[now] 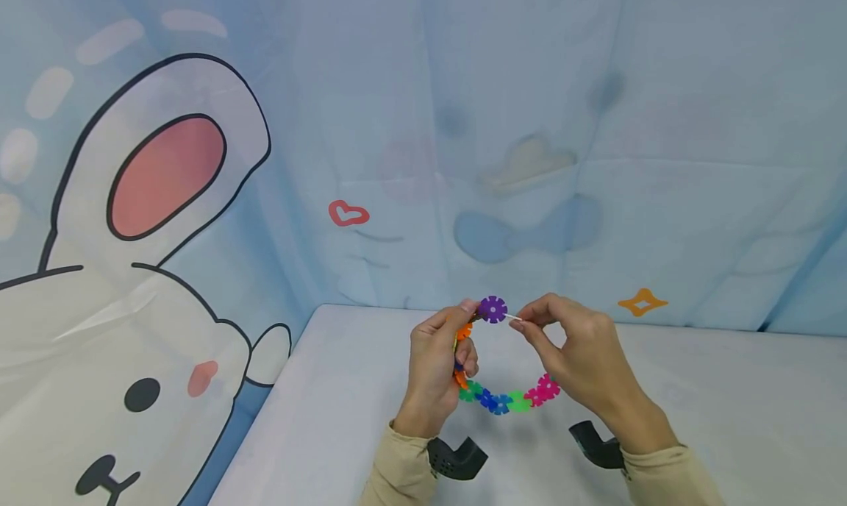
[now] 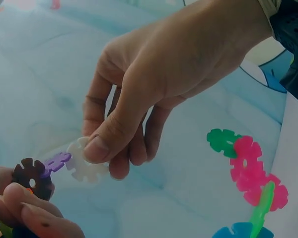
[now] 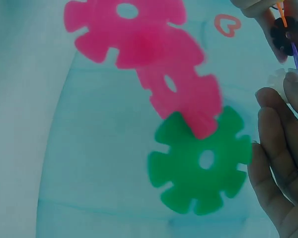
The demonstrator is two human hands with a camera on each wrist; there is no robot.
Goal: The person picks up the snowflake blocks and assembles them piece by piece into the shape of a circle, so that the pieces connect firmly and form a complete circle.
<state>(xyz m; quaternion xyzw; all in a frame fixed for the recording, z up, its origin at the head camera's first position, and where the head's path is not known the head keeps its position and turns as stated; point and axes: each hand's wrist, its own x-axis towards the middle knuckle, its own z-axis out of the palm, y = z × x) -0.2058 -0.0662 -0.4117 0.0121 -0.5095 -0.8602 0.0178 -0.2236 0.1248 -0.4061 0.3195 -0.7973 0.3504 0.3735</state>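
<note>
A chain of notched plastic snowflake discs hangs between the hands, with blue discs [image 1: 501, 404] and pink discs [image 1: 544, 390] along its low curve. My left hand [image 1: 438, 362] grips it close to a dark brown disc [image 2: 33, 179]. A purple disc [image 1: 492, 309] stands out beyond those fingers, joined to the brown one. Between thumb and fingertips, my right hand [image 1: 582, 348] pinches a white disc [image 2: 84, 161] edge-on against the purple disc. A green disc [image 3: 199, 161] forms the chain's free end, beside the right hand and linked to a pink disc.
Under the hands lies a white tabletop [image 1: 317, 418]. Behind it hangs a light blue cloth [image 1: 370, 123] with printed shapes, and a large cartoon animal print [image 1: 79, 344] fills the left. A black wrist-camera mount [image 1: 458, 460] juts from the left sleeve, another [image 1: 595, 445] from the right.
</note>
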